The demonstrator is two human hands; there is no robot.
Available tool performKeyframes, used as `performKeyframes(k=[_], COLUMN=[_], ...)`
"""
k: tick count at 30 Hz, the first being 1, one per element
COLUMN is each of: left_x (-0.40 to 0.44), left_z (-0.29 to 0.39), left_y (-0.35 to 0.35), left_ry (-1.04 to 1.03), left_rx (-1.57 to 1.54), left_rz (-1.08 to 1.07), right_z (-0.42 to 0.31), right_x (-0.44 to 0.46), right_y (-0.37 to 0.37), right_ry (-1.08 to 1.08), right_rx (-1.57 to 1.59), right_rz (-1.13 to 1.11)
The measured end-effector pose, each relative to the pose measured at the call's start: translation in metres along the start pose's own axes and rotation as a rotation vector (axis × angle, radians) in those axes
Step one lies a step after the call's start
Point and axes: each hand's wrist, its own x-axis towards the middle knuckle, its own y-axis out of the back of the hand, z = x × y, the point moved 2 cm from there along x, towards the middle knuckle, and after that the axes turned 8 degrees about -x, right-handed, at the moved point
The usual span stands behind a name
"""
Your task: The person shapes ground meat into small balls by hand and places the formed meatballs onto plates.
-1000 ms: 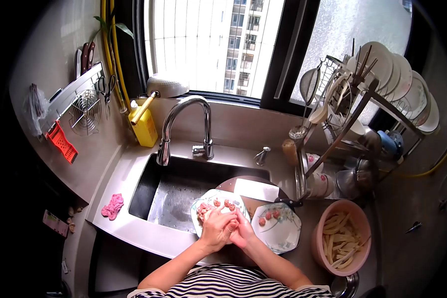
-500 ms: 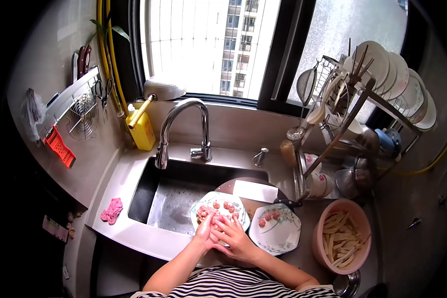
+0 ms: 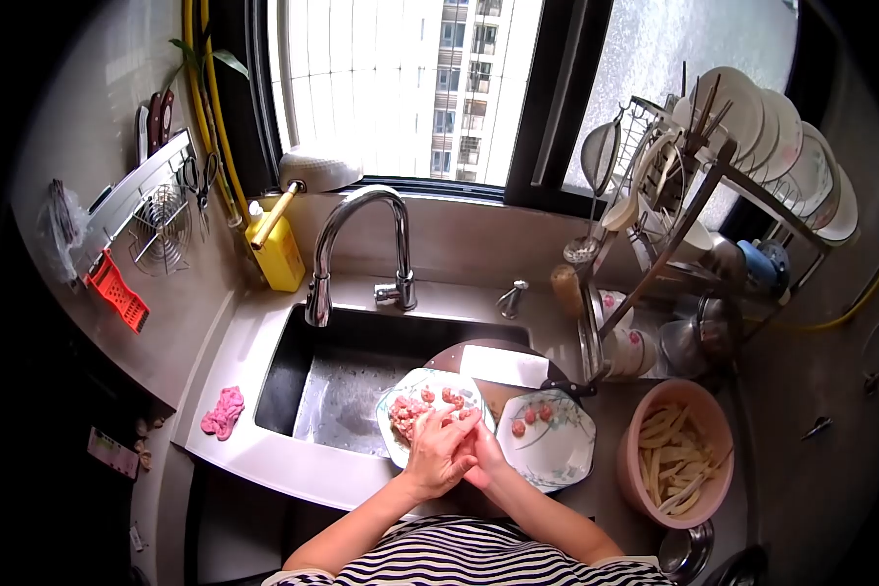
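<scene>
My left hand (image 3: 439,454) and my right hand (image 3: 482,451) are pressed together, the left over the right, above the near edge of a patterned plate (image 3: 393,389). Whatever lies between the palms is hidden. Minced meat (image 3: 406,414) is heaped on the left of that plate, with several small meatballs (image 3: 449,396) at its back. Just right of my hands, a second patterned plate (image 3: 562,449) bears a few meatballs (image 3: 530,420). Behind the plates, a white slab (image 3: 504,366) rests on a round board (image 3: 446,359), beside a black-handled knife (image 3: 569,388).
The sink (image 3: 342,391) with its faucet (image 3: 403,234) lies ahead on the left. A pink cloth (image 3: 223,413) is on the left counter. At right are a pink bucket (image 3: 632,469) of pale strips and a dish rack (image 3: 664,256). A yellow bottle (image 3: 279,256) stands behind the sink.
My hands have turned against each other; the left now covers the right, where the right lay on top half a second ago. The view has shifted slightly.
</scene>
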Motion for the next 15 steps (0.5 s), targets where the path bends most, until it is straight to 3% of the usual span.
performKeyframes(k=[1, 4, 5, 6, 8, 10, 12, 13, 14, 15], left_x=[-0.003, -0.004, -0.01, -0.018, -0.023, -0.029, -0.031, -0.034, -0.036, -0.037], left_z=[-0.004, -0.005, -0.016, -0.027, -0.042, -0.048, -0.047, -0.046, -0.045, -0.044], left_y=[-0.001, 0.01, 0.009, 0.006, 0.002, -0.003, -0.012, -0.017, -0.02, -0.024], left_ry=[0.083, 0.323, 0.464, 0.612, 0.935, 1.167, 1.321, 1.399, 1.409, 1.416], left_rx=[-0.15, -0.542, -0.658, -0.775, -1.116, -1.396, -1.561, -1.643, -1.689, -1.737], left_rz=[0.079, 0.282, 0.298, 0.307, 0.373, 0.418, 0.457, 0.477, 0.432, 0.384], right_z=[-0.001, -0.021, -0.047, -0.066, -0.096, -0.103, -0.094, -0.08, -0.065, -0.039], right_x=[0.002, -0.007, -0.043, -0.069, -0.119, -0.145, -0.137, -0.121, -0.11, -0.077], right_y=[0.0, 0.01, -0.027, -0.045, -0.069, -0.077, -0.087, -0.069, -0.062, -0.051], right_ry=[-0.005, -0.057, 0.127, 0.392, 1.203, 1.778, 2.099, 2.073, 1.737, 1.385], right_rx=[0.018, 0.116, -0.106, -0.23, -0.523, -0.418, -0.389, -0.753, -1.261, -1.891], right_rz=[-0.004, -0.514, -0.279, -0.357, -0.365, -0.106, 0.015, 0.007, -0.065, -0.378])
